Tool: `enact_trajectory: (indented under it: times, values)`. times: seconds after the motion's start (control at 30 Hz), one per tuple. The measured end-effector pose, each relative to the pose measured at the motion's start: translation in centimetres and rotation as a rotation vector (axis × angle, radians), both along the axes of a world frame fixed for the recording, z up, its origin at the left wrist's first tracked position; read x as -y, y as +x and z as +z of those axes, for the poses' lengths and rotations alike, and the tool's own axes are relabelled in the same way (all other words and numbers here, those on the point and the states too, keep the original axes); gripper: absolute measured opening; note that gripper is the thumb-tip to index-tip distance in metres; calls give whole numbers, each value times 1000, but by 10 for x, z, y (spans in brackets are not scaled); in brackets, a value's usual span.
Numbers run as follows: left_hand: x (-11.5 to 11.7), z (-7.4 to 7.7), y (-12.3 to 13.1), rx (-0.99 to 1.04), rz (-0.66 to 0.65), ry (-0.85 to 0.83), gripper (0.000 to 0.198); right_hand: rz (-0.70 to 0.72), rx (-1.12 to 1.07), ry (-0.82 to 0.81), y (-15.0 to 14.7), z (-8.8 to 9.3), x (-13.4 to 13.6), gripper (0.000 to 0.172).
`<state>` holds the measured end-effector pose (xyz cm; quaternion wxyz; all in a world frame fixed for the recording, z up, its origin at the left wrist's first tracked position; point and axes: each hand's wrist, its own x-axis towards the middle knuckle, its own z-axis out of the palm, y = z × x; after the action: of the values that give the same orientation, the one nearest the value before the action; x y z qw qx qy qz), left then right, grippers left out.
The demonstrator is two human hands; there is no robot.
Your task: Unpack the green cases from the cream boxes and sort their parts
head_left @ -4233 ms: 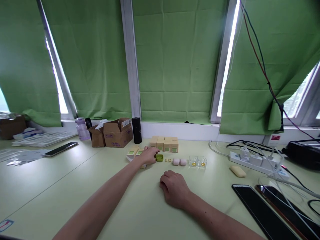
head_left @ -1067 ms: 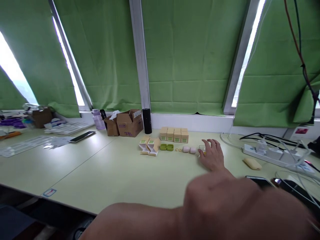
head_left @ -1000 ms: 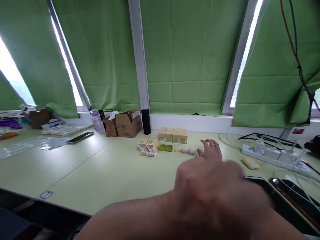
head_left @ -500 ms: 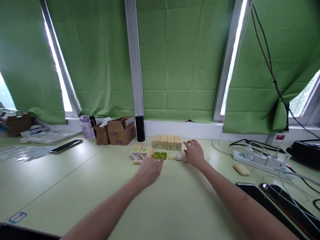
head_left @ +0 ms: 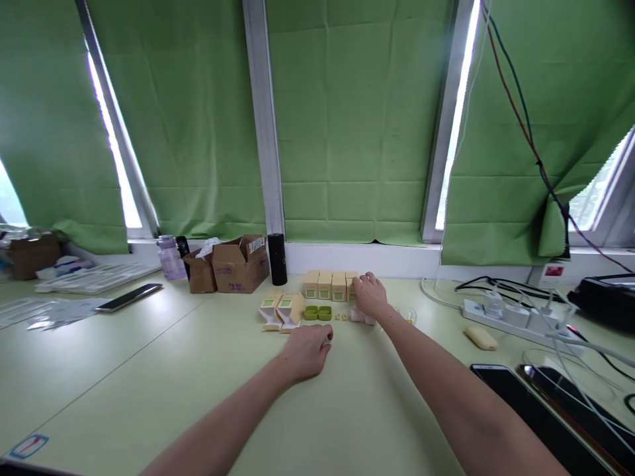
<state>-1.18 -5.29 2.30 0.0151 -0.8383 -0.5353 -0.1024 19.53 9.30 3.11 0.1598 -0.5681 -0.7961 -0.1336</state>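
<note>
A row of small tan boxes (head_left: 326, 285) with green labels stands at the back of the pale green table (head_left: 149, 370). My right hand (head_left: 370, 295) reaches over and touches the rightmost box, fingers curled onto it. Two opened tan boxes (head_left: 280, 309) lie to the left, then a green double case (head_left: 317, 313), tiny yellow bits (head_left: 341, 317) and pale pink caps (head_left: 358, 316) partly under my right hand. My left hand (head_left: 308, 350) rests loosely curled on the table in front of the green case, with nothing seen in it.
Brown cardboard boxes (head_left: 233, 264), a black cylinder (head_left: 276, 258) and a lilac bottle (head_left: 169, 257) stand by the sill. A phone (head_left: 127, 297) lies left. A power strip (head_left: 516, 314) with cables, a yellow pad (head_left: 479, 338) and dark phones (head_left: 536, 410) are right.
My right hand has moved from the clear cups leftward and back onto the rightmost tan box. My left hand, earlier close to the camera, now rests on the table before the green case.
</note>
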Motion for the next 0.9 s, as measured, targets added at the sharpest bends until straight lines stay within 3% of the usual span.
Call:
enact_trajectory:
  times: [0.27,0.63,0.77,0.9]
  values:
    - [-2,-5,-3,55,-24,-6,17,-28,-39,-16,-3,-3,-5,39]
    - [-2,-6,-4,69,-32,-15,17,39,-152,9,6,-5,-7,37]
    - [-1,-6,-5,83,-33,-20,19,91,-246,29,16,3,-3,36]
    - [-1,-5,-5,165,-8,-20,22,157,-369,100,25,19,21,41]
